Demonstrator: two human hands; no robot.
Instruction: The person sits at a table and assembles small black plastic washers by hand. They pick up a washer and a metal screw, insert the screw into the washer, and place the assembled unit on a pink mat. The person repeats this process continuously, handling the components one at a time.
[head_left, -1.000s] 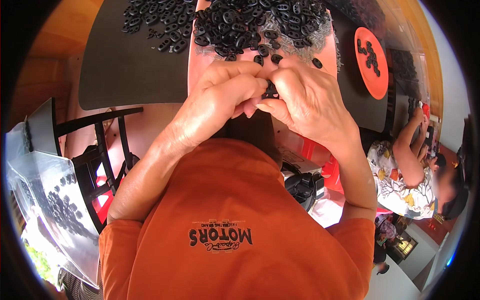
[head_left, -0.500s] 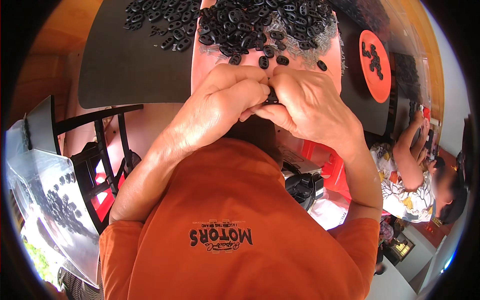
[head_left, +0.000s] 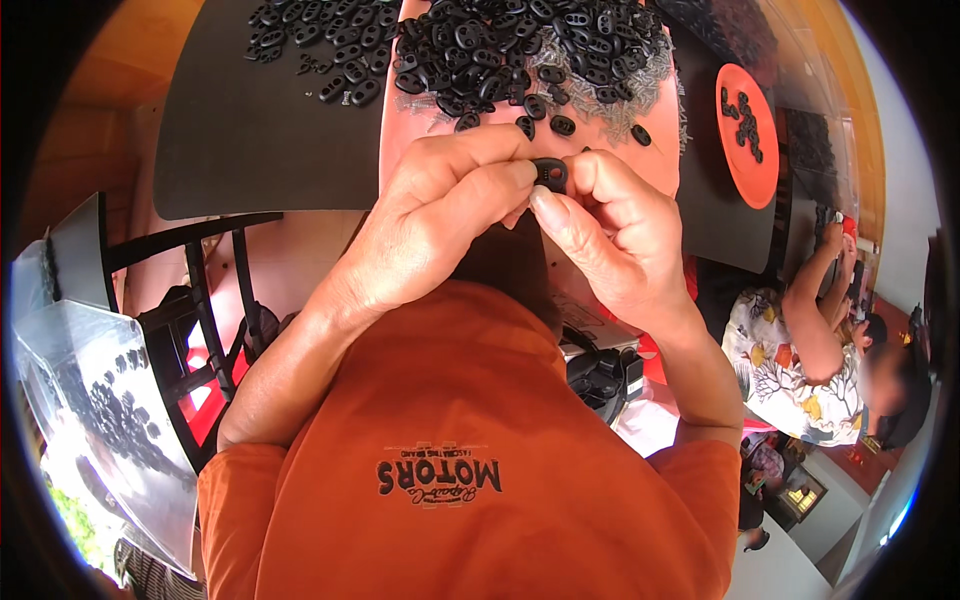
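Above the near edge of a pink board (head_left: 620, 140), a black oval cord lock (head_left: 549, 172) with a round hole is held up between my hands. My left hand (head_left: 440, 205) is closed, pinching its left end between thumb and fingers. At its right end, my right hand (head_left: 625, 225) has curled fingers against it and the thumb just under its lower edge. Part of the piece is hidden by my fingertips. Beyond my hands lies a heap of similar black cord locks (head_left: 470, 60), with small metal springs (head_left: 640, 90) scattered on its right.
More black pieces (head_left: 345, 70) lie on the dark table (head_left: 260, 140) at left. A red-orange plate (head_left: 740, 180) with small black parts sits at right. Black chair bars (head_left: 200, 270) and a clear plastic bin (head_left: 110, 400) are at left; another person (head_left: 790, 350) is at right.
My right hand has drawn back and turned, its thumb lower and fingers more curled. More of the cord lock now shows between my hands.
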